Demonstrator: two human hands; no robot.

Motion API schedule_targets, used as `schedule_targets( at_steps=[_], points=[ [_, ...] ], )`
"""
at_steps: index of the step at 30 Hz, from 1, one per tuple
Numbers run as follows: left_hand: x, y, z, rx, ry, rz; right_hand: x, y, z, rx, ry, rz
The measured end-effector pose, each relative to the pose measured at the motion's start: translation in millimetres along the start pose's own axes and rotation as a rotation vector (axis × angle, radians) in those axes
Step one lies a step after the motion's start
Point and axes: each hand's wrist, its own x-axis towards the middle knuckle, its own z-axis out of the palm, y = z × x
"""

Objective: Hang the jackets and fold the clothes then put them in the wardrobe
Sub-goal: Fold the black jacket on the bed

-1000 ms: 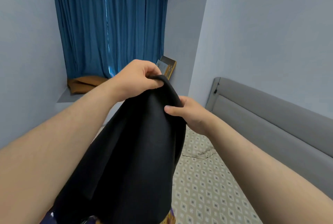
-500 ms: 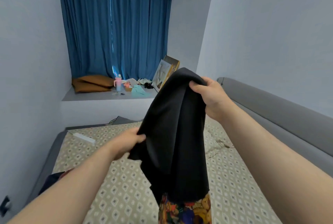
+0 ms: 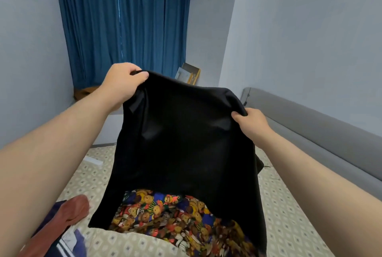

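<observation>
Both hands hold one black garment (image 3: 182,143) up in the air above the bed (image 3: 289,215). The left hand (image 3: 124,83) pinches one upper corner between the thumb and the curled fingers. The right hand (image 3: 251,124) pinches the other upper corner, somewhat lower and nearer to the grey headboard (image 3: 310,124). I think the cloth is held like this, by two corners and pulled wide, so that it hangs flat and its shape can be seen before it is folded or hung. The bed below probably serves as the place for folding.

The garment is plain black, without shine, and it looks thin and soft. It hangs as a wide sheet with few wrinkles, and its top edge sags a little between the two hands. I cannot tell if it is a jacket or a shirt, because no collar or sleeve is clear. Its lower edge hangs in front of a colourful cloth (image 3: 175,213) with a bear print, which lies on the bed. To the left lie a reddish garment (image 3: 68,213) and a dark blue garment (image 3: 70,242) with white stripes. No wardrobe is in view.
</observation>
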Motion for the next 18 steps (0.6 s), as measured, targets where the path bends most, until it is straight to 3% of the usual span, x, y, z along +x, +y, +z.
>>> schedule_targets(
  at_steps=[5, 8, 12, 15, 18],
  points=[
    [4, 31, 1, 0.007, -0.04, 0.168, 3, 0, 8, -0.174, 0.003, -0.046],
    [5, 50, 8, -0.077, -0.034, 0.254, -4, -8, 22, -0.103, -0.037, -0.128],
    [4, 75, 28, -0.168, -0.032, 0.315, -28, -34, 50, 0.153, -0.392, -0.282],
    [5, 84, 37, -0.275, 0.039, 0.253, -43, -33, 72, 0.313, -0.654, -0.207],
    [9, 90, 30, -0.448, 0.112, 0.156, -58, -14, 91, 0.349, -0.741, -0.125]
  ],
)
